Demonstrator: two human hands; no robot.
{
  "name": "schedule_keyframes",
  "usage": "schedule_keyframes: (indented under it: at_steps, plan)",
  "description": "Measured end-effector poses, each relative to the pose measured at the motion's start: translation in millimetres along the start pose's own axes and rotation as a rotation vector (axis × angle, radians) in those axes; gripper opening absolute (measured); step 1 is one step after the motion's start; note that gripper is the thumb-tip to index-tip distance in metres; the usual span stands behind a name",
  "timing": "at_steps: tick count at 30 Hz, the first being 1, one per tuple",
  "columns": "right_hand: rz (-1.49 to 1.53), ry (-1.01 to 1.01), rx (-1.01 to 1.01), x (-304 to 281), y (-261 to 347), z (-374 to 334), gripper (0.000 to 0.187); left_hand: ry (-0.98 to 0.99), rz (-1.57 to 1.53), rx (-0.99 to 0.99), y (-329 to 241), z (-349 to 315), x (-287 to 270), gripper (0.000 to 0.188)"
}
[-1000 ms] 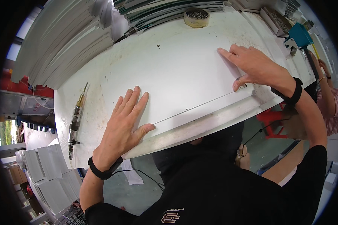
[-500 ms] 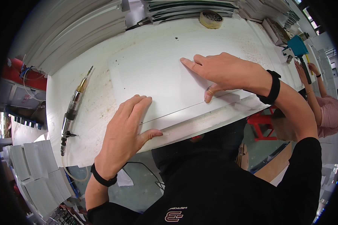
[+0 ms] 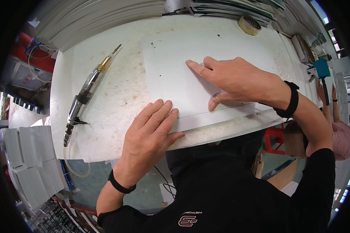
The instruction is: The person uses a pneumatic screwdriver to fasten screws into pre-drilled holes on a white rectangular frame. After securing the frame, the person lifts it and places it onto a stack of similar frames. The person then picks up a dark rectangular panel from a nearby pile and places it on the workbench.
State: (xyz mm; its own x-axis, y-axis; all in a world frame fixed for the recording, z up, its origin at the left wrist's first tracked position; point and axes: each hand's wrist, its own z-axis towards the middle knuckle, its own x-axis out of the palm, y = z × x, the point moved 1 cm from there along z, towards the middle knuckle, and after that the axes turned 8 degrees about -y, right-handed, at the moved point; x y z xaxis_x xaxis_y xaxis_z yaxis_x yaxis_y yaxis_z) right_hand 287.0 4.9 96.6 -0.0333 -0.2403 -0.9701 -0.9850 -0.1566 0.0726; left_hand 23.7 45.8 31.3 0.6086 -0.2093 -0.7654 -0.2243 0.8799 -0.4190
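A flat white panel point(image 3: 182, 89) with small holes lies on the white worktable in front of me. My left hand point(image 3: 147, 130) rests at its near left corner, fingers stretched out and close together, thumb along the near edge. Across the panel's middle lies my right hand point(image 3: 237, 79). Its index finger points out flat, its thumb is spread toward the near edge, and the other fingers are partly hidden. Neither hand grasps anything. A thin dark line runs along the panel's near side between the hands. Left of the panel lies a metal air screwdriver point(image 3: 85, 91), its bit pointing away.
The worktable point(image 3: 116, 83) has a worn, stained surface. Stacked white sheets point(image 3: 105, 19) stand along its far side. At the far right sit a round tub of small dark pieces point(image 3: 249, 25) and a teal tool point(image 3: 321, 70). Another person point(image 3: 334, 139) is at the right.
The whole view has shifted, so the table things appear farther right. Both hands have slid leftward relative to the panel, the left one now lying at its corner.
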Motion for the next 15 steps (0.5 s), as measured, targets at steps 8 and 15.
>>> schedule_keyframes:
  at_steps: [8, 15]
  plan:
    - [-0.094, -0.319, -0.208, 10.3, -3.8, 59.0, 0.122, 0.017, -0.009, 0.041, 5.5, -1.0, -1.1, 0.052]
    - [0.027, -0.166, -0.187, 2.5, -0.8, 76.1, 0.130, -0.005, -0.058, 0.016, 7.4, -1.0, -2.9, 0.057]
